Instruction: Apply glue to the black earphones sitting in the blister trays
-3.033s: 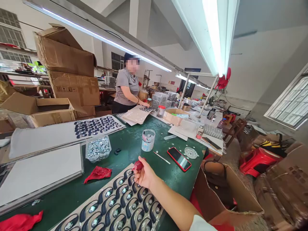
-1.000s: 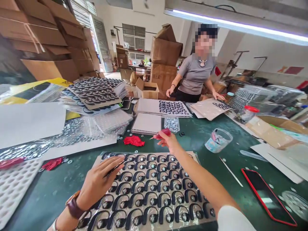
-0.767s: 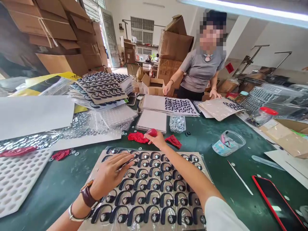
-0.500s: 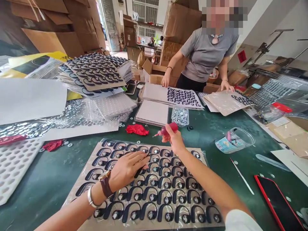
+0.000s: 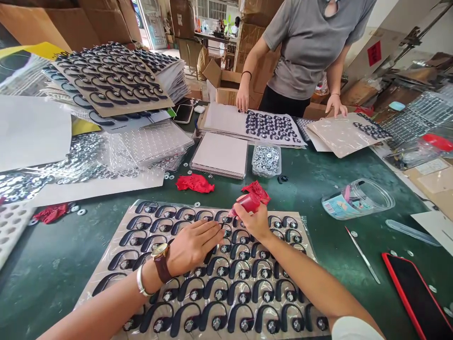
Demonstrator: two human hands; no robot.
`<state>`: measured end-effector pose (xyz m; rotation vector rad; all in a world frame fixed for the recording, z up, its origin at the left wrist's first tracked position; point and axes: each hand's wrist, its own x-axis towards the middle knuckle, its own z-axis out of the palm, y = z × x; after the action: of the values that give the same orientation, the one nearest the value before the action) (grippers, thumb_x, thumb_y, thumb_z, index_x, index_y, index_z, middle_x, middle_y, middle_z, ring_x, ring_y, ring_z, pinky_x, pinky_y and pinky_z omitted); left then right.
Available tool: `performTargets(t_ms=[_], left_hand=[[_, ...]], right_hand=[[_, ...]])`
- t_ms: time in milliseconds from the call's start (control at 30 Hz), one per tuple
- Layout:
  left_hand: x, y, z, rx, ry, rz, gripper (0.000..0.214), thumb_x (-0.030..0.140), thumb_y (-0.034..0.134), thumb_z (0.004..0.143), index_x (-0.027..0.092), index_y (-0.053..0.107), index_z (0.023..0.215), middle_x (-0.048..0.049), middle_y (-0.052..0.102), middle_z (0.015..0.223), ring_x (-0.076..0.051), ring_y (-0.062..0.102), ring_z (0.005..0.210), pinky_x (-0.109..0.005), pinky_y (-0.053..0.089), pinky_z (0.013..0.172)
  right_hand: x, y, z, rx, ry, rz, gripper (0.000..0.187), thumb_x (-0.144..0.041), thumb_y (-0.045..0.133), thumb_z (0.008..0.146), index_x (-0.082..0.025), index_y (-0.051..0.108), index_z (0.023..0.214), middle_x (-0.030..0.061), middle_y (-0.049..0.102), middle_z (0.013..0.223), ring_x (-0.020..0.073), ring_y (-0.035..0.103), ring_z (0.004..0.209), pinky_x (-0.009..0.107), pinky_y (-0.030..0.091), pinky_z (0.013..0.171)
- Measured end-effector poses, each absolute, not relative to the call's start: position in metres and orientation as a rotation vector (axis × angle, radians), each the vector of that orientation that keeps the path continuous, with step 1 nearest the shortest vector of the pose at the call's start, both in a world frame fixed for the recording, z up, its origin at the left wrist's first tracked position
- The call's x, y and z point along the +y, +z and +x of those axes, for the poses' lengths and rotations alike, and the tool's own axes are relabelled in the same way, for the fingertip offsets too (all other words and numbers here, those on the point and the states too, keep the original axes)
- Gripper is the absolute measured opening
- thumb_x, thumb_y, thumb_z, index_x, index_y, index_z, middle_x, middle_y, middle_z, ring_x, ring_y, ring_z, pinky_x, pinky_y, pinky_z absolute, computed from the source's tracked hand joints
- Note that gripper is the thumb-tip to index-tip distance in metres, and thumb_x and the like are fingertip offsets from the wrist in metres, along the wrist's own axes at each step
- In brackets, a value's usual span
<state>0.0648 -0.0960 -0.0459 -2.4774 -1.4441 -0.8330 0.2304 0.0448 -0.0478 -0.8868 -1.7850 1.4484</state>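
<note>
L hand (image 5: 194, 246): palm-down over mid-sheet, w/ fingers stretched & pressed together; sth. dark under fingertips, can't tell if gripped or just lying there.
Brown sheet (image 5: 303, 232): flat on green table (image 5: 42, 288), below both hands; carries rows of black hook pieces (image 5: 216, 323), many w/ a shiny round centre.
Red bottle (image 5: 249, 202): pinched betw. thumb & fingers of R hand (image 5: 256, 223), tilted nozzle-down at a top-row piece, just R of L fingertips; touching or only near, can't tell.
Nozzle step: prob. lining up tip on one piece. Next move calls for steady R wrist, careful squeeze, L fingers kept out from under tip.
Far L: white holed tray (image 5: 21, 226), w/ red scrap (image 5: 52, 213) just beside; loaded sheets (image 5: 113, 85) stacked behind, loose metal rings (image 5: 88, 156) in front of stack.
Middle: red cloth (image 5: 195, 183), pale boards (image 5: 221, 153), clear tub (image 5: 279, 165) full of metal discs.
Crumpled red piece (image 5: 256, 189): right behind bottle; could get in the way, prob. the closest snag.
Co-worker (image 5: 307, 56): across table in grey top, w/ one hand at a pale sheet (image 5: 224, 115), other on brown cards (image 5: 336, 134); well apart from bottle.
R side: clear jar (image 5: 339, 207), slim pointed tool (image 5: 363, 255), red-edged phone (image 5: 421, 295); all off sheet, not blocking.
</note>
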Motion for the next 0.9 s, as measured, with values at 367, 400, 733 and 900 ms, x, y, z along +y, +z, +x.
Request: performTargets(t_ms=[367,400,733,900], left_hand=[[-0.0946,-0.0385,0.0733,-1.453,-0.811,-2.426,0.028,0.017,0.038,0.099,0.01,0.062,0.111,-0.0128,0.071,0.102,-0.021,0.066,0.1,-0.035,0.056,0.083],[-0.0945,-0.0387,0.0734,-1.452,-0.808,-2.431,0.027,0.016,0.039,0.098,0.01,0.062,0.11,-0.0129,0.071,0.101,-0.021,0.067,0.099,-0.035,0.056,0.083],[-0.094,-0.0361,0.0721,-1.454,-0.802,-2.425,0.03,0.017,0.036,0.099,0.011,0.063,0.112,-0.0125,0.071,0.102,-0.021,0.067,0.098,-0.035,0.057,0.082],[-0.0936,-0.0373,0.07,-1.469,-0.832,-2.446,0.028,0.016,0.039,0.097,0.011,0.061,0.113,-0.012,0.072,0.104,-0.023,0.068,0.098,-0.036,0.058,0.08]], right_hand=[[0.0437,-0.0524,0.2356,-2.057,1.224,-0.927,0.025,-0.042,0.069,0.081,-0.022,0.063,0.095,0.0016,0.072,0.073,0.0165,0.064,0.063,0.028,0.053,0.068],[0.0434,-0.0523,0.2358,-2.072,1.206,-0.922,0.026,-0.043,0.069,0.081,-0.022,0.063,0.096,0.0013,0.072,0.073,0.0165,0.065,0.063,0.028,0.053,0.069],[0.0423,-0.046,0.2363,-2.231,0.883,-0.721,0.024,-0.042,0.068,0.081,-0.021,0.065,0.092,0.0033,0.072,0.084,0.0148,0.066,0.065,0.026,0.052,0.068],[0.0418,-0.0458,0.2364,-2.247,0.757,-0.693,0.023,-0.042,0.068,0.083,-0.021,0.063,0.093,0.0054,0.072,0.085,0.0169,0.067,0.067,0.028,0.053,0.071]])
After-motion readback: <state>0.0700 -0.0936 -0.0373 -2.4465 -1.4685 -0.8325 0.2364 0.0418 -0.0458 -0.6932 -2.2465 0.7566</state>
